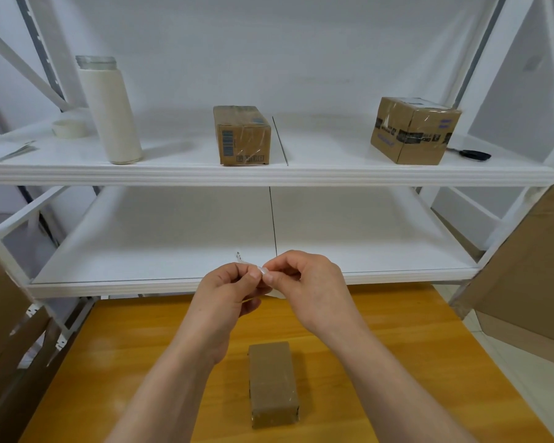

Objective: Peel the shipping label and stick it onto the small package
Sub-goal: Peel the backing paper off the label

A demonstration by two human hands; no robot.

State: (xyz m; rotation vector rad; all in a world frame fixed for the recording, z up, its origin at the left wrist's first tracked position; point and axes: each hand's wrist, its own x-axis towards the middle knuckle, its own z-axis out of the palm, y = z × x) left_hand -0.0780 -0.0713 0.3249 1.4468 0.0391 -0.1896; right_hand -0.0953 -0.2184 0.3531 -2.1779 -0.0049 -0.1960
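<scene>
White shipping label [263,276] is pinched between the left hand [227,292] and right hand [307,289] at frame centre, above the small package [272,383] at lower centre; its peeled adhesive could curl and stick to itself.

- We hold both bare forearms stretched forward, converging toward the middle.
- Our left hand [227,290] is curled, thumb and forefinger pinched together at the tips.
- Our right hand [308,284] is arched, knuckles up, its fingertips [268,277] pinched and meeting the left hand's.
</scene>
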